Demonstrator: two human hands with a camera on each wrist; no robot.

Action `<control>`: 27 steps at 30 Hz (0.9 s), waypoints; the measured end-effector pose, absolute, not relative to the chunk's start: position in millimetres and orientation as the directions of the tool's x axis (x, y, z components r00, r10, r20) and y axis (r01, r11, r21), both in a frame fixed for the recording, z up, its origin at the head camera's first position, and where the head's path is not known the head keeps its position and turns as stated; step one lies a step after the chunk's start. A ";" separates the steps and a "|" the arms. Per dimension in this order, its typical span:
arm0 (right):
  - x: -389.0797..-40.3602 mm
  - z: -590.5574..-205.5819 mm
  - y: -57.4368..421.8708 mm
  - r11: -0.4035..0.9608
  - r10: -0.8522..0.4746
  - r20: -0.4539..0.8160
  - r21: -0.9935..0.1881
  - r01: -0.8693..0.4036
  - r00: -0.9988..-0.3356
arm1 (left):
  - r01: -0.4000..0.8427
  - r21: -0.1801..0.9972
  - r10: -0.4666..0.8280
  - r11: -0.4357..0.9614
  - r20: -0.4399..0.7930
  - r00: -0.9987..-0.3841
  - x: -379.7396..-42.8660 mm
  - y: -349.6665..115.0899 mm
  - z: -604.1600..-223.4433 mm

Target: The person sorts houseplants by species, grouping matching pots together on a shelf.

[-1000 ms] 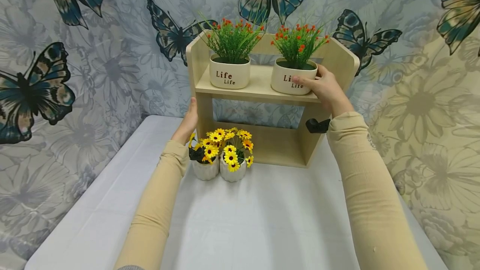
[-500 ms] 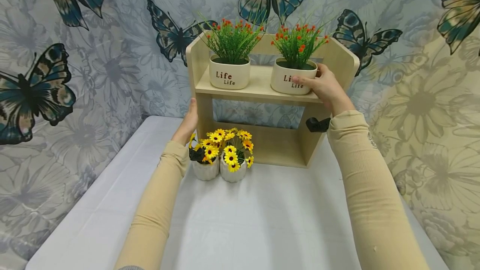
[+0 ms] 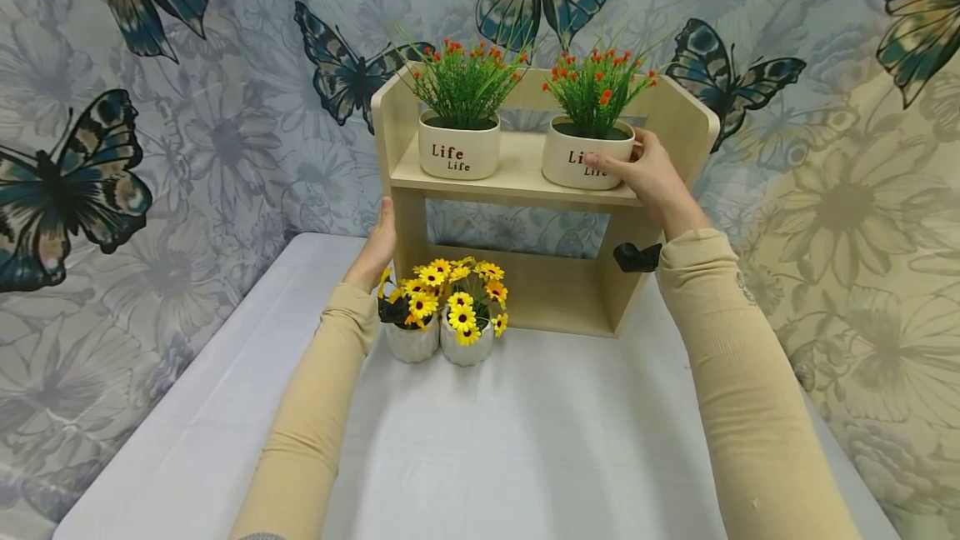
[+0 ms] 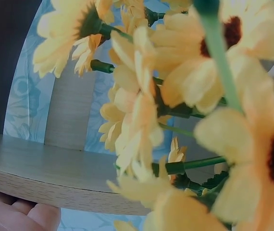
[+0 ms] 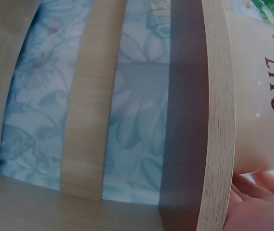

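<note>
A small two-tier wooden shelf (image 3: pixel 517 183) stands on the white table. On its upper board sit two cream pots marked "Life", with grassy leaves and red blooms: a left potted plant (image 3: pixel 460 148) and a right potted plant (image 3: pixel 577 163). My right hand (image 3: pixel 656 177) grips the right pot at its right end, thumb across the front and fingers round the side. My left hand (image 3: pixel 377 247) rests against the outer left side of the shelf, thumb pointing up; its other fingers are mostly hidden. In the left wrist view, fingers (image 4: pixel 26 216) touch the side board.
Two ribbed white pots of yellow daisies, one at left (image 3: pixel 412 340) and one at right (image 3: pixel 467 344), stand before the shelf's lower left corner, close to my left wrist. Butterfly-patterned cloth (image 3: pixel 225 132) hangs behind the table (image 3: pixel 525 440). A black wrist camera (image 3: pixel 637 257) sits beside the right sleeve.
Almost nothing differs. Both hands stay where they were, with the right one still on the pot; the whole view shifts by only a few pixels.
</note>
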State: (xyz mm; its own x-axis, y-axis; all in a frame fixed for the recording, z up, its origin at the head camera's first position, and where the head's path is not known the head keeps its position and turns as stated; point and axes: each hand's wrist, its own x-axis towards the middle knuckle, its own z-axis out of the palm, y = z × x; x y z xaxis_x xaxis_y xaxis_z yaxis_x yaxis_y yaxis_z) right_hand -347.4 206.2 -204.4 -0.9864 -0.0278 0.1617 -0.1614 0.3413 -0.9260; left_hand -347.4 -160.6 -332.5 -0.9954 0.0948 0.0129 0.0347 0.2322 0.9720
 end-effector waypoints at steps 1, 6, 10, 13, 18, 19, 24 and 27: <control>-346.2 -205.7 206.7 0.348 -0.027 0.173 -0.922 -0.172 -0.985 | 0.034 0.971 0.096 0.235 0.012 -0.995 -347.3 -160.8 -332.7; -335.7 -211.9 208.1 0.419 -0.006 0.261 -0.876 -0.240 -0.965 | 0.037 0.972 0.098 0.233 0.015 -0.995 -347.9 -161.5 -333.7; -325.8 -216.3 207.8 0.512 -0.003 0.309 -0.817 -0.266 -0.951 | 0.038 0.973 0.093 0.227 0.017 -0.996 -349.5 -161.1 -334.4; -318.4 -219.2 206.9 0.553 0.013 0.332 -0.788 -0.270 -0.943 | 0.038 0.972 0.086 0.231 0.019 -0.996 -350.3 -160.4 -335.0; -304.4 -225.4 204.2 0.543 0.048 0.433 -0.768 -0.340 -0.900 | 0.037 0.968 0.078 0.249 0.018 -0.997 -348.8 -160.5 -335.5; -301.8 -227.4 203.2 0.535 0.046 0.464 -0.759 -0.370 -0.885 | 0.038 0.967 0.078 0.252 0.019 -0.997 -348.5 -160.7 -335.6; -291.5 -244.0 193.6 0.513 -0.030 0.600 -0.677 -0.528 -0.799 | 0.047 0.967 0.074 0.248 0.030 -0.997 -349.9 -160.8 -335.1; -283.5 -256.6 184.7 0.475 -0.077 0.655 -0.639 -0.606 -0.751 | 0.040 0.968 0.075 0.250 0.022 -0.997 -350.5 -160.1 -335.0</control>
